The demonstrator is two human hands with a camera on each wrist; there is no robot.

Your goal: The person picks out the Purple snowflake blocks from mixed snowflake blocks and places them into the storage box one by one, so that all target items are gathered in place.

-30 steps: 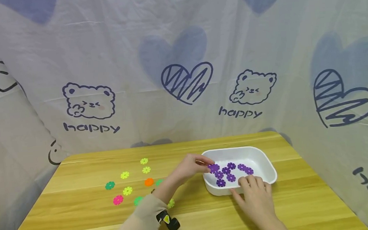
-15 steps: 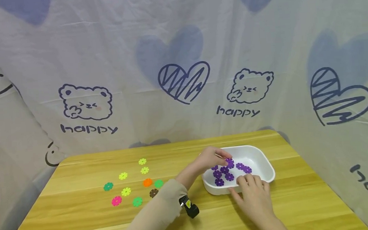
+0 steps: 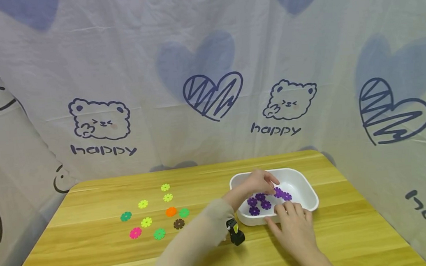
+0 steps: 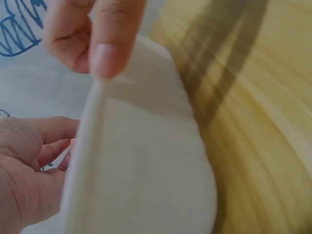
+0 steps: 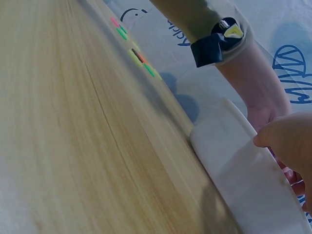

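Observation:
A white plastic tray (image 3: 305, 190) stands on the table's right side, with several purple snowflake discs (image 3: 266, 204) inside. My left hand (image 3: 258, 182) reaches over the tray's left end and pinches a purple snowflake disc (image 3: 278, 192), close beside another disc (image 3: 286, 196). In the left wrist view the tray wall (image 4: 151, 165) hides this hand's (image 4: 24, 170) fingertips. My right hand (image 3: 297, 228) grips the tray's near wall, thumb outside and fingers over the rim. The right wrist view shows its thumb (image 5: 278, 139) at the rim.
Loose snowflake discs lie left of the tray: yellow (image 3: 146, 222), green (image 3: 159, 234), orange (image 3: 171, 211), pink (image 3: 135, 232) and brown (image 3: 179, 223). A black strap camera (image 3: 236, 232) sits on my left wrist. A printed curtain (image 3: 153, 125) hangs behind the wooden table (image 3: 95, 256).
My left hand has moved right across the tray with the disc, from its left end toward the middle. The right hand stays on the near wall. The brown disc has come into sight.

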